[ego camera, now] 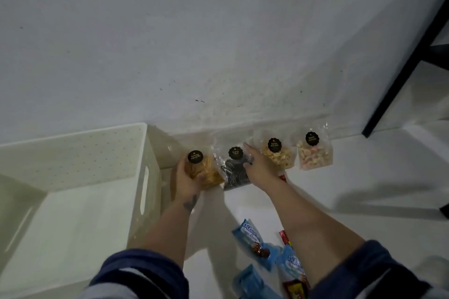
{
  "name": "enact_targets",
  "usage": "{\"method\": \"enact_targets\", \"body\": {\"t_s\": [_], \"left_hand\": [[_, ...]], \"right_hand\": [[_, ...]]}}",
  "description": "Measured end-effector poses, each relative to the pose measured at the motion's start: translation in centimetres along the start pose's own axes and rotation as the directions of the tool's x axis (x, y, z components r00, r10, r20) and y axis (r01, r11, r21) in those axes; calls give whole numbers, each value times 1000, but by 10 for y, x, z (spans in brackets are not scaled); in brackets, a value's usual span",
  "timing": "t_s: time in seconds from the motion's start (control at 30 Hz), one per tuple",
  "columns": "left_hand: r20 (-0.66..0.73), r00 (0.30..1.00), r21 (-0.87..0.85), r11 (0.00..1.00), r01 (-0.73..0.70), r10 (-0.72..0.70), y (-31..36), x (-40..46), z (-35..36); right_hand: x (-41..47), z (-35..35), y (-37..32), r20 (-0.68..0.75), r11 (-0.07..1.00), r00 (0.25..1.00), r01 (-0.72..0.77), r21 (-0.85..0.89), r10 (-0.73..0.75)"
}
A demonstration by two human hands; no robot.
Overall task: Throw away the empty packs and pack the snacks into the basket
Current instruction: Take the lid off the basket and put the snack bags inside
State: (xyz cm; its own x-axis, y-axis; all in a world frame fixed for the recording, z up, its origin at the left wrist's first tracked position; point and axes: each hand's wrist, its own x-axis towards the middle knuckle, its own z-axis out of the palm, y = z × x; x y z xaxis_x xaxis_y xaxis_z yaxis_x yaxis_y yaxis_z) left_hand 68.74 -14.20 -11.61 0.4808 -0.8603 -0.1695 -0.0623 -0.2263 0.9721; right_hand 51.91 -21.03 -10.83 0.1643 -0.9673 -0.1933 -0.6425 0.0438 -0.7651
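A row of clear snack bags with black round labels leans against the wall. My left hand (188,178) grips the leftmost bag of orange-brown sticks (206,172), just right of the white basket (85,153). My right hand (258,164) reaches with straight fingers over the dark patterned bag (234,172), touching its right side. A bag of pale nuts (278,155) and a bag of pink-white snacks (314,154) stand further right. Blue wrappers (255,243) and red wrappers (295,286) lie on the floor near me.
The basket has perforated walls, slot handles (145,190) and nothing visible inside. A black table leg (408,63) slants down at the right. The white wall rises behind the bags. A dark shape (444,211) sits at the right edge.
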Motion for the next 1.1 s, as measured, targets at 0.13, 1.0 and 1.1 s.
{"method": "enact_targets", "body": {"t_s": [0.13,1.0,1.1], "left_hand": [[-80,997,-46,999,-6,2,-1,-3,0],[-179,928,322,911,-257,326,172,-87,-205],[-200,934,318,921,-223,295,160,-84,-255]], "right_hand": [[4,4,0,-103,1000,995,5,-17,-6],[-143,-57,-228,-235,922,916,250,-297,-324],[-151,-15,-259,-212,900,909,278,-337,-360]]}}
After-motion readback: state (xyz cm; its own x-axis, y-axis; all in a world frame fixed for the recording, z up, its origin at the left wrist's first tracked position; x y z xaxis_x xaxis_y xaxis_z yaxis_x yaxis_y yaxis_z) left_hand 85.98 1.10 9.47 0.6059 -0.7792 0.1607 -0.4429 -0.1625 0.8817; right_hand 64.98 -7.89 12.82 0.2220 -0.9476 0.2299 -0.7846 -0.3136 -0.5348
